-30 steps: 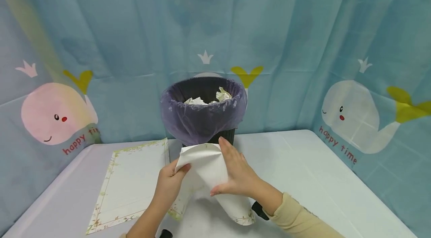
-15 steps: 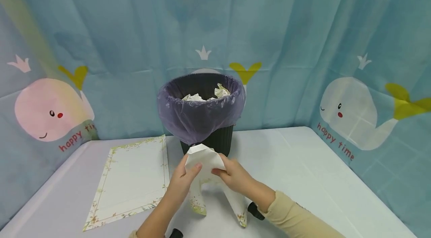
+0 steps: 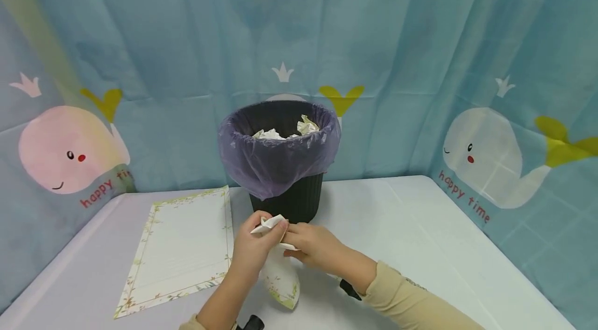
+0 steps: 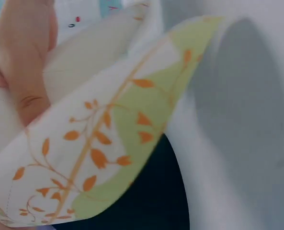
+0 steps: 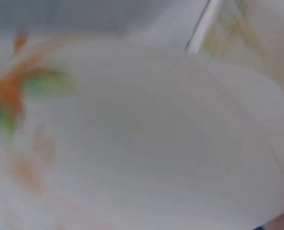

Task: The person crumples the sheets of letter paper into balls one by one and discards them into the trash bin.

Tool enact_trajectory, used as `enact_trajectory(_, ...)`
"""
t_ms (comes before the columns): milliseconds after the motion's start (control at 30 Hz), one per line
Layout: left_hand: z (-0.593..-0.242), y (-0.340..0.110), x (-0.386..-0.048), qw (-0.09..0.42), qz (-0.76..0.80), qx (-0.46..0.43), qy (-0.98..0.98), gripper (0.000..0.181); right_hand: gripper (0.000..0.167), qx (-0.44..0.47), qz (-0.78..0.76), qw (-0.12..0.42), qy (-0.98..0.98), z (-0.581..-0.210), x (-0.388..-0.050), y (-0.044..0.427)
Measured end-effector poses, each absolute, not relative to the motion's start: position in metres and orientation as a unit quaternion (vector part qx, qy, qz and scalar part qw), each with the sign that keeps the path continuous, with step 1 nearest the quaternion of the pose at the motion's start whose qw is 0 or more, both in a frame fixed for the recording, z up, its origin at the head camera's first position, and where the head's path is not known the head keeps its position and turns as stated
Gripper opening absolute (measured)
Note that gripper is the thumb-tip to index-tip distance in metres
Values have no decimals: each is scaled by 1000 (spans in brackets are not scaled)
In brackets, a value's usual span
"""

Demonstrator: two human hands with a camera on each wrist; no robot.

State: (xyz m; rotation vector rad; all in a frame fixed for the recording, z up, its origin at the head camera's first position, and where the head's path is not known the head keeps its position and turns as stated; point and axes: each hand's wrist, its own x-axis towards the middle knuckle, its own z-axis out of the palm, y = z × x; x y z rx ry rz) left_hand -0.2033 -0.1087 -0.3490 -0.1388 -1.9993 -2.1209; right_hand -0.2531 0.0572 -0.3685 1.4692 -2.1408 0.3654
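A sheet of paper (image 3: 282, 280) with a leafy printed border is bunched between my two hands. My left hand (image 3: 252, 244) grips its crumpled upper part, thumb on top. From the right, my right hand (image 3: 317, 248) holds the same sheet, its fingers partly hidden behind the paper. One curled corner hangs below the hands. The left wrist view shows that paper (image 4: 98, 153) up close, with orange leaves and a green edge. Blurred white paper (image 5: 156, 134) fills most of the right wrist view.
A black trash can (image 3: 301, 197) with a purple liner (image 3: 275, 164) stands just beyond my hands, holding crumpled paper (image 3: 308, 125). A flat bordered sheet (image 3: 187, 252) lies to the left on the white table (image 3: 397, 226). A blue whale-print curtain (image 3: 187, 60) encloses the back and sides.
The paper has gone from a wide loose fold to a tighter bunch. Both hands have come together around it, and the left hand has shifted right.
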Motion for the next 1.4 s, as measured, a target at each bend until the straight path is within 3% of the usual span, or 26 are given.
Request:
enact_trajectory(167,-345,-108,-201,159,-754,-68,-634,24,38,489,110,314,-807,-365,-245,55)
enact_trajectory(367,-338,-116,-195,217,-771,-84,-592,21,59,386,193,265,-862,-359,-240,74)
enact_trajectory(467,-337,-121,-195,190,-761,-81,-614,19,43,378,220,269,-858,-358,-243,84)
enact_trajectory(600,-338,-120,-198,119,-736,-58,-664,16,20,405,233,320,-824,-360,-248,87)
enact_trajectory(767,-350,-110,-199,28,-696,-61,-715,14,27,415,227,404,-783,-356,-254,82)
enact_trajectory(900,-359,-107,-200,-13,-700,-100,-707,35,29,424,246,415,-767,-346,-255,75)
enact_trajectory(1100,-347,-111,-203,-74,-631,-144,-758,90,24,419,271,386,-776,-344,-251,64)
enact_trajectory(1200,-344,-108,-205,-72,-613,-149,-773,94,26,412,270,391,-777,-343,-251,62)
enact_trajectory(1300,-345,-106,-205,-43,-618,-151,-770,82,26,417,278,393,-771,-340,-251,61)
enact_trajectory(1400,-347,-108,-203,-14,-621,-150,-769,69,29,448,290,359,-766,-336,-252,64)
